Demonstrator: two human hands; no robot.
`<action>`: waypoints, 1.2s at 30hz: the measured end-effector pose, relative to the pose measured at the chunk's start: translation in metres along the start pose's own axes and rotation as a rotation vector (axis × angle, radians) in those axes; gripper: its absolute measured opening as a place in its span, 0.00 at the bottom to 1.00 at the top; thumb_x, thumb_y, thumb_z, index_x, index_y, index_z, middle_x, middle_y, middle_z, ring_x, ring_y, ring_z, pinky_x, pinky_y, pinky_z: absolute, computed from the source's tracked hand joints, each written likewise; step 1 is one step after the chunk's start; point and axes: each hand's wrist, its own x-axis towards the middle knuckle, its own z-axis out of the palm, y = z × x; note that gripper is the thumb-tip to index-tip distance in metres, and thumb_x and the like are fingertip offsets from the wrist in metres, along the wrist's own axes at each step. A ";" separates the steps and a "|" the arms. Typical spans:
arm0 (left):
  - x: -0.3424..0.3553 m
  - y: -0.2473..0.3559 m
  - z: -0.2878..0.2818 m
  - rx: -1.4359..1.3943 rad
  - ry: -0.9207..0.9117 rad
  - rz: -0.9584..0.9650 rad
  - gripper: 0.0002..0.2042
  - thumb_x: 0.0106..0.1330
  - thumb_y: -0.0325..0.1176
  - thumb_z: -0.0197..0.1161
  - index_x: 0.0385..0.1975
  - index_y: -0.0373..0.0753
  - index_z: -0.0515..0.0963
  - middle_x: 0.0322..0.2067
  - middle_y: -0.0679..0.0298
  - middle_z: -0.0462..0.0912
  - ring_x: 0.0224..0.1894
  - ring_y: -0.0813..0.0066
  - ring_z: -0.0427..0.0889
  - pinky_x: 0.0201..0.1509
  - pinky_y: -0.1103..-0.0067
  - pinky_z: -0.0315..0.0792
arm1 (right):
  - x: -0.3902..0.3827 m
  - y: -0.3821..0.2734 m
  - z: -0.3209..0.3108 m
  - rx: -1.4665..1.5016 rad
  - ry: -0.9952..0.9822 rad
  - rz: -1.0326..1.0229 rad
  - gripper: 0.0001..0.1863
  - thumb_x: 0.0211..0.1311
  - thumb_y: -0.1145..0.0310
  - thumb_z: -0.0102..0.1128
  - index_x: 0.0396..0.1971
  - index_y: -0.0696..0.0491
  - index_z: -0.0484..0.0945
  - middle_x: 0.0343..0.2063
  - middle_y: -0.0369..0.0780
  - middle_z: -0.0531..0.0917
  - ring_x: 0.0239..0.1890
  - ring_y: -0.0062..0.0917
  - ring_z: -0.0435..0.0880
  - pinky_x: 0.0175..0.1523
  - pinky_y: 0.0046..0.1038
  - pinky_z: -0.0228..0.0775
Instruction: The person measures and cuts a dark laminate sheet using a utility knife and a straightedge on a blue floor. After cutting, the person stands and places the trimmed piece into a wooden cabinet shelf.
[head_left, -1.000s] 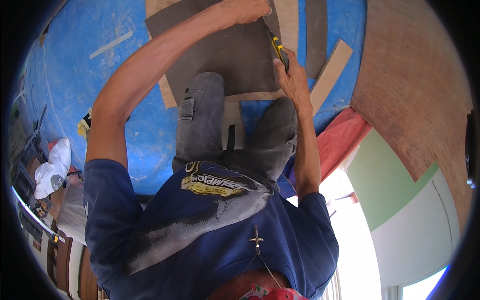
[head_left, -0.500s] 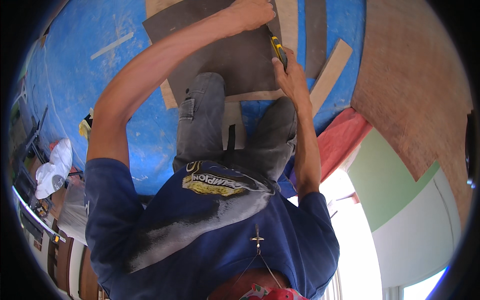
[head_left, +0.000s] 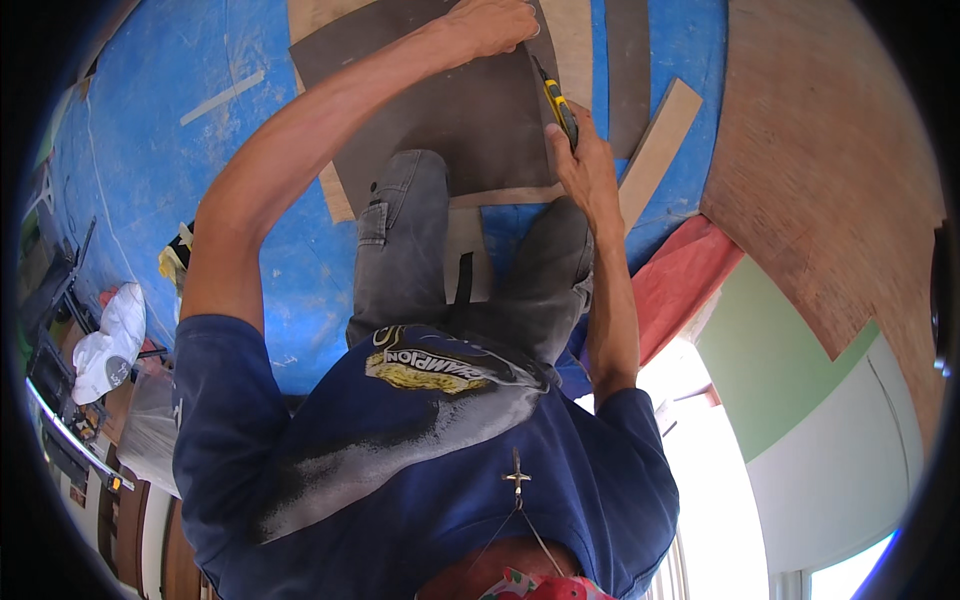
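Note:
My right hand [head_left: 580, 150] grips a yellow-and-black utility knife [head_left: 557, 100], its blade pointing up along a slit or edge near the right side of the dark brown sheet [head_left: 400, 110]. My left hand [head_left: 498, 25] rests with curled fingers on the upper part of that sheet, just beyond the knife tip; whatever its fingertips hold is hidden. The sheet lies over pale wooden boards [head_left: 568, 40]. My knees, in grey trousers [head_left: 405, 220], are at its near edge.
A blue tarp [head_left: 130, 160] covers the floor. A dark strip [head_left: 627, 70] and a pale plank [head_left: 657, 150] lie right of the sheet. A plywood panel [head_left: 820, 140] and red cloth [head_left: 680, 270] are at the right. A white bag [head_left: 105, 350] and assorted gear sit at far left.
My left hand has shifted slightly left from half a second ago, the forearm with it. The knife in my right hand has moved very slightly and stays along the sheet's right side.

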 end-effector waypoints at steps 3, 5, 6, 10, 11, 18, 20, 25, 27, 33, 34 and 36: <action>-0.003 -0.001 0.001 -0.002 -0.004 -0.011 0.06 0.58 0.40 0.67 0.25 0.48 0.86 0.31 0.66 0.87 0.43 0.69 0.83 0.52 0.66 0.65 | 0.004 0.001 0.001 0.008 -0.007 -0.013 0.22 0.70 0.62 0.55 0.61 0.53 0.70 0.31 0.60 0.84 0.38 0.58 0.84 0.43 0.47 0.73; -0.004 -0.002 0.002 0.005 -0.001 -0.011 0.06 0.58 0.40 0.67 0.25 0.48 0.86 0.31 0.66 0.86 0.43 0.69 0.83 0.52 0.66 0.65 | 0.005 0.002 0.002 0.007 -0.015 -0.009 0.23 0.70 0.62 0.55 0.61 0.54 0.70 0.31 0.60 0.84 0.38 0.58 0.84 0.43 0.47 0.73; -0.005 -0.002 0.002 0.008 0.001 -0.010 0.06 0.58 0.40 0.67 0.25 0.48 0.86 0.31 0.66 0.86 0.43 0.69 0.83 0.52 0.66 0.65 | 0.006 0.002 0.003 0.006 -0.016 -0.005 0.23 0.70 0.62 0.55 0.61 0.54 0.70 0.31 0.59 0.84 0.38 0.58 0.84 0.43 0.47 0.73; -0.004 -0.001 0.003 0.007 0.040 -0.005 0.06 0.58 0.40 0.67 0.25 0.48 0.85 0.30 0.66 0.86 0.42 0.69 0.82 0.52 0.66 0.65 | 0.005 0.002 0.002 -0.002 -0.038 0.031 0.23 0.70 0.61 0.56 0.61 0.53 0.70 0.31 0.59 0.84 0.38 0.58 0.84 0.44 0.46 0.73; -0.004 -0.001 0.003 0.013 0.046 -0.003 0.06 0.58 0.40 0.67 0.25 0.48 0.85 0.30 0.66 0.85 0.42 0.69 0.82 0.52 0.66 0.65 | 0.005 0.003 0.001 -0.005 -0.046 0.047 0.23 0.70 0.61 0.56 0.61 0.53 0.70 0.31 0.59 0.84 0.38 0.58 0.84 0.44 0.47 0.73; -0.005 -0.001 0.003 0.020 0.041 0.013 0.06 0.57 0.40 0.67 0.25 0.49 0.85 0.30 0.67 0.85 0.42 0.70 0.82 0.51 0.67 0.65 | 0.005 0.012 0.008 -0.043 -0.027 0.033 0.23 0.70 0.59 0.56 0.61 0.52 0.70 0.32 0.61 0.84 0.40 0.59 0.84 0.46 0.50 0.73; -0.006 -0.001 0.005 0.020 0.056 0.021 0.06 0.57 0.41 0.67 0.24 0.49 0.85 0.29 0.68 0.85 0.41 0.70 0.82 0.51 0.67 0.65 | 0.005 0.013 0.012 -0.066 -0.005 0.015 0.23 0.70 0.60 0.56 0.61 0.53 0.71 0.32 0.60 0.84 0.39 0.57 0.84 0.46 0.48 0.73; -0.009 0.000 0.008 0.020 0.120 0.046 0.06 0.57 0.40 0.66 0.24 0.49 0.84 0.29 0.68 0.85 0.40 0.71 0.81 0.50 0.68 0.65 | 0.013 0.015 0.018 -0.142 -0.011 0.038 0.22 0.71 0.61 0.55 0.60 0.54 0.72 0.33 0.58 0.84 0.39 0.55 0.84 0.45 0.45 0.73; -0.008 0.001 0.006 0.035 0.105 0.015 0.05 0.57 0.40 0.66 0.23 0.49 0.84 0.28 0.68 0.85 0.40 0.71 0.81 0.50 0.67 0.65 | 0.015 0.017 0.016 -0.071 -0.040 0.078 0.22 0.70 0.61 0.55 0.60 0.54 0.72 0.33 0.58 0.84 0.39 0.56 0.84 0.45 0.44 0.73; -0.001 0.015 0.001 0.145 0.003 -0.010 0.05 0.60 0.38 0.64 0.25 0.49 0.85 0.29 0.68 0.85 0.42 0.72 0.81 0.55 0.64 0.65 | 0.008 0.014 0.010 0.013 -0.032 0.048 0.22 0.71 0.61 0.55 0.61 0.53 0.71 0.33 0.59 0.84 0.40 0.57 0.84 0.45 0.45 0.73; -0.002 0.015 0.001 0.155 0.037 -0.015 0.05 0.60 0.38 0.64 0.25 0.49 0.85 0.29 0.68 0.85 0.42 0.71 0.81 0.56 0.64 0.65 | 0.005 0.014 0.008 0.032 -0.052 0.097 0.23 0.71 0.61 0.55 0.61 0.53 0.70 0.33 0.61 0.84 0.41 0.59 0.83 0.46 0.46 0.73; -0.003 0.015 0.004 0.172 0.110 -0.023 0.05 0.60 0.38 0.64 0.26 0.49 0.85 0.29 0.68 0.85 0.42 0.71 0.81 0.57 0.63 0.64 | 0.000 0.012 0.006 0.022 -0.019 0.053 0.22 0.71 0.61 0.55 0.61 0.52 0.70 0.32 0.61 0.83 0.41 0.58 0.84 0.45 0.46 0.73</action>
